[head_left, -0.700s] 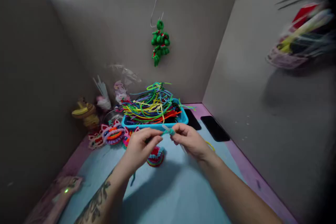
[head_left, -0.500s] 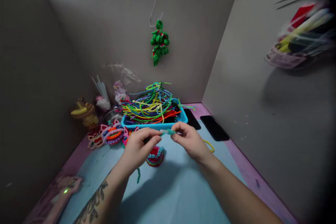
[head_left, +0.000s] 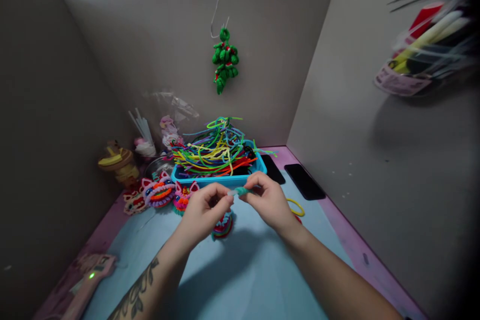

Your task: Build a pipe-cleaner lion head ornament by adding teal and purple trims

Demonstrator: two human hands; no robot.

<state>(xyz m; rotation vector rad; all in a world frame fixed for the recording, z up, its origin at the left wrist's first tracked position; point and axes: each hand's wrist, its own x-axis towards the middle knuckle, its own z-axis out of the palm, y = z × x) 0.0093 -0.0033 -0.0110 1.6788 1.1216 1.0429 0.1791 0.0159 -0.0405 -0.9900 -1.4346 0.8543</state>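
Between my two hands is a small teal fuzzy coil with a pale, whitish stick end on its left. My left hand (head_left: 208, 210) pinches the pale stick (head_left: 233, 193) between thumb and fingers. The teal coil (head_left: 242, 191) is gripped by my right hand (head_left: 270, 201), thumb and forefinger pressed on it. Below the fingers, partly covered by my left hand, a round piece (head_left: 222, 226) in red, green and blue rests on the light blue mat (head_left: 240, 270).
A blue tray (head_left: 221, 180) heaped with coloured pipe cleaners stands behind my hands. Fuzzy animal faces (head_left: 159, 191) sit at left. Two dark phones (head_left: 304, 181) lie at right, near a yellow loop (head_left: 296, 207). A pink glue gun (head_left: 88, 280) is at front left. Grey walls surround the table.
The teal piece has tilted and more of its pale end shows. The green strand that hung below my left hand is out of sight. The view has shifted slightly.
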